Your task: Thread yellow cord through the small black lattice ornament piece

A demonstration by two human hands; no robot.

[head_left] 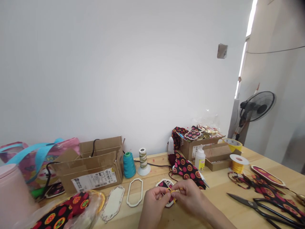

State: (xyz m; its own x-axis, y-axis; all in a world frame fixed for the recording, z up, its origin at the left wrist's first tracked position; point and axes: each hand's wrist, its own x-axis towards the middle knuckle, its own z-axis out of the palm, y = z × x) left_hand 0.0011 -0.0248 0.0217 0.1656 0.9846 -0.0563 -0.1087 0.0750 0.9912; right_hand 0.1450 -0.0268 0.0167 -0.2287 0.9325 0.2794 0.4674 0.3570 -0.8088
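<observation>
My left hand [156, 200] and my right hand [188, 195] meet over the front middle of the table, fingertips pinched together. Between them runs a thin yellow cord [174, 191], looped at the fingers of both hands. Just behind and below the fingers is an ornament [164, 183] with a pale lattice frame over dark red patterned fabric; my hands cover part of it. Whether the cord is fastened to it I cannot tell. Left of my left hand lie a pale frame [128, 193] with an open centre and a white plaque [113, 203].
Black scissors [254, 205] lie at the right, near a yellow cord spool [237, 162]. Behind my hands are patterned fabric [187, 168] and a glue bottle [200, 158]. Teal thread [129, 165] stands beside a cardboard box [95, 175]. A pink container [15, 194] is at far left.
</observation>
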